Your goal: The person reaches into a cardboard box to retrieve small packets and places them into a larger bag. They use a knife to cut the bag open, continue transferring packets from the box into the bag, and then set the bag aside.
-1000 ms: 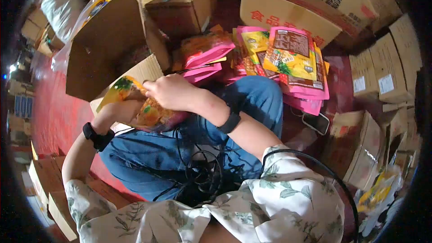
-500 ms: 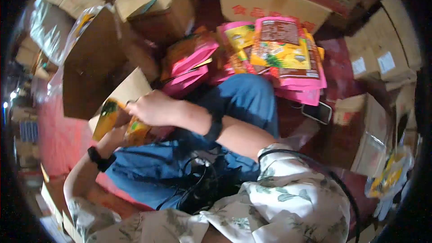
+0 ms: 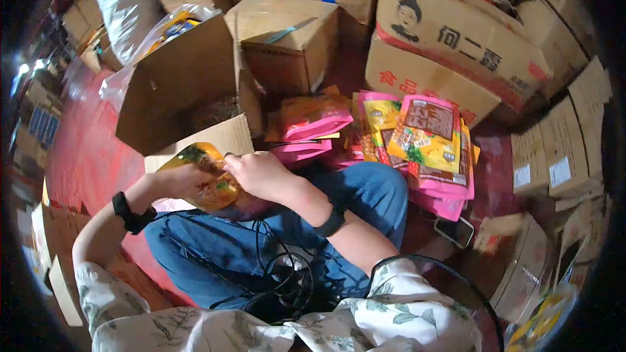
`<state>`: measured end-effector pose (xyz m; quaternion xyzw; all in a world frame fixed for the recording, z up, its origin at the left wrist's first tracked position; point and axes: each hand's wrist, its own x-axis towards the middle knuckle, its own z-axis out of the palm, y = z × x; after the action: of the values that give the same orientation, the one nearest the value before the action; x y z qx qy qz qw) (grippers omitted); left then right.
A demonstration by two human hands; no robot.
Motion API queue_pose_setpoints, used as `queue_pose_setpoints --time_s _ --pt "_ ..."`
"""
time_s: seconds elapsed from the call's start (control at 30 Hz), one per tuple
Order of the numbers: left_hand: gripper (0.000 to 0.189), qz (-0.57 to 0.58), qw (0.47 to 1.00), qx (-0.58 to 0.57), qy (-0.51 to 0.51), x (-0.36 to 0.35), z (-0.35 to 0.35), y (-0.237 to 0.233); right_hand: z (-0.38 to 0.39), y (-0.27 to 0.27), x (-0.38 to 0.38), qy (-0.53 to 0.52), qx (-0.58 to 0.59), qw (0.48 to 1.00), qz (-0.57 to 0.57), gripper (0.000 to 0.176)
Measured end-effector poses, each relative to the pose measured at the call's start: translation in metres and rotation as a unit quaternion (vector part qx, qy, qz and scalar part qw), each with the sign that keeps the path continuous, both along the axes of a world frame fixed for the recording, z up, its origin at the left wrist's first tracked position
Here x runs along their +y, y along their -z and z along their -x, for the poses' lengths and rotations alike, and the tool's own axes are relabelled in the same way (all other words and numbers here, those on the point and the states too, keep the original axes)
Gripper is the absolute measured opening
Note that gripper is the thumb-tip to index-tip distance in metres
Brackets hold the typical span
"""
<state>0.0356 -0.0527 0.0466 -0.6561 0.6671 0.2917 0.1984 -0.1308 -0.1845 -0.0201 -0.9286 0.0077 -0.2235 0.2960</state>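
Note:
A yellow-and-orange food packet (image 3: 222,190) with a printed picture is held in front of my crossed legs. My left hand (image 3: 177,181) grips its left side, with the fingertips partly hidden. On its upper right edge, my right hand (image 3: 266,176) pinches with thumb and fingers. Just behind the packet is a cardboard flap (image 3: 218,137) of the open cardboard box (image 3: 179,85). Right of the box, pink-edged packets (image 3: 316,117) lie in a heap, and another stack of pink-and-yellow packets (image 3: 427,140) lies beyond my right knee.
A closed carton (image 3: 287,26) stands behind the open box, and printed cartons (image 3: 456,39) are stacked at the back right. A phone (image 3: 454,231) lies on the red floor right of my knee. More cartons (image 3: 512,261) stand along the right. A black cable (image 3: 443,262) runs past my right arm.
The head view has shifted, so the surroundings appear lower and further right. The packet in my hands now faces me more fully, and my right hand is still at its edge.

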Motion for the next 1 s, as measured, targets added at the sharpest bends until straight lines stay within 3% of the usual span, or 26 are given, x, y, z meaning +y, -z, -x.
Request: queue_pose_setpoints --time_s 0.07,0.1,0.13,0.23,0.3,0.37,0.47,0.5,0.53,0.57,0.6,0.63,0.67,0.73,0.83,0.93,0.97,1.0 --pt "0.026 0.068 0.985 0.095 -0.126 -0.002 0.016 -0.034 0.000 0.002 -0.004 0.012 -0.008 1.000 0.013 0.020" --pt "0.018 0.058 0.985 0.022 -0.159 -0.006 0.025 -0.056 -0.001 0.004 -0.006 0.019 -0.009 1.000 0.017 0.020" --pt "0.015 0.145 0.973 0.127 -0.124 -0.002 0.012 -0.053 -0.002 0.004 -0.008 0.019 0.022 0.999 0.029 0.019" --pt "0.006 0.292 0.939 0.171 -0.055 0.000 -0.008 -0.077 -0.005 0.000 -0.011 0.010 0.073 0.997 0.013 0.022" --pt "0.005 0.323 0.902 0.202 -0.205 -0.007 -0.007 -0.095 -0.004 -0.002 -0.008 0.013 0.083 0.996 0.013 0.023" --pt "0.013 0.370 0.870 0.219 -0.243 -0.019 -0.027 -0.093 0.000 -0.003 -0.008 0.002 0.049 0.999 -0.003 0.020" --pt "0.024 0.417 0.880 -0.135 -0.185 -0.030 -0.057 -0.067 -0.001 0.006 -0.009 0.037 0.072 0.996 0.023 0.017" --pt "0.031 0.365 0.890 -0.181 -0.202 -0.028 -0.047 -0.066 0.001 0.004 -0.007 0.033 0.061 0.997 0.027 0.015" --pt "0.028 0.405 0.882 -0.157 -0.182 -0.023 -0.034 -0.063 0.002 0.002 -0.008 0.030 0.045 0.998 0.031 0.015" --pt "0.021 0.451 0.880 -0.110 -0.104 -0.016 -0.045 -0.039 0.002 0.005 -0.009 0.016 0.036 0.999 0.011 0.014" --pt "0.014 0.546 0.838 0.008 0.004 -0.004 -0.028 -0.034 0.000 0.008 -0.010 0.001 0.023 1.000 -0.009 0.013" --pt "0.015 0.527 0.845 -0.016 0.089 0.007 -0.015 -0.027 0.003 -0.002 -0.006 0.018 0.004 1.000 0.014 0.012" --pt "0.018 0.460 0.884 -0.043 0.072 0.019 0.021 -0.046 -0.001 0.008 -0.008 0.028 0.036 0.998 0.035 0.015" --pt "0.012 0.479 0.874 0.006 0.080 0.023 0.018 -0.001 -0.001 0.002 -0.006 0.022 0.029 0.999 0.022 0.019" --pt "0.023 0.470 0.881 -0.029 0.040 0.027 -0.003 0.034 -0.001 0.002 -0.002 0.029 0.027 0.998 0.049 0.021" --pt "0.018 0.320 0.943 0.043 -0.081 0.025 0.002 0.031 0.002 -0.004 0.001 0.035 0.027 0.998 0.045 0.022" --pt "0.019 0.223 0.973 0.018 -0.060 0.025 0.012 0.018 0.002 -0.005 0.002 0.028 0.024 0.998 0.041 0.022" --pt "0.018 0.210 0.976 0.041 -0.028 0.028 -0.003 0.048 0.002 -0.006 0.003 0.019 0.020 0.999 0.037 0.022"
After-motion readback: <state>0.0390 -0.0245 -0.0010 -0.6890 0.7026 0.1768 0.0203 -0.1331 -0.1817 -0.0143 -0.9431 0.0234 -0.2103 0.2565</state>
